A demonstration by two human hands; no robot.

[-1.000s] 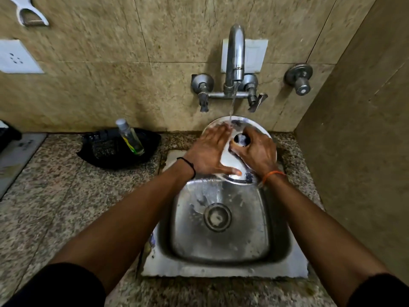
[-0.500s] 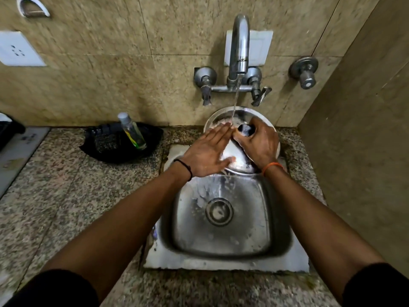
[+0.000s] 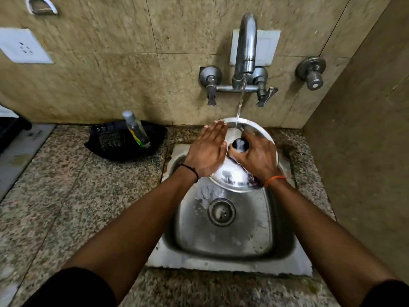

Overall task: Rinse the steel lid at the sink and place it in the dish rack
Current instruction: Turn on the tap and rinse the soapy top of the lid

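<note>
Overhead, steel lid (image 3: 234, 176) tilted above sink (image 3: 225, 240); right hand (image 3: 254, 156) grasps knob (image 3: 240, 145).

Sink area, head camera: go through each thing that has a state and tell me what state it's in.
Tap: running, stream landing on the lid.
Steel lid: wet, tilted over the sink's back edge.
Right hand: gripping the lid's knob.
Left hand: flat on the lid.
Sink: wet, no standing water, drain uncovered.
Bottle: capped, leaning.

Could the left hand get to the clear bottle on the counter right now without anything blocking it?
Probably yes. The left hand lies flat and open on the steel lid, gripping nothing, and the clear bottle leans in the black tray just to its left, with bare counter between.
</note>
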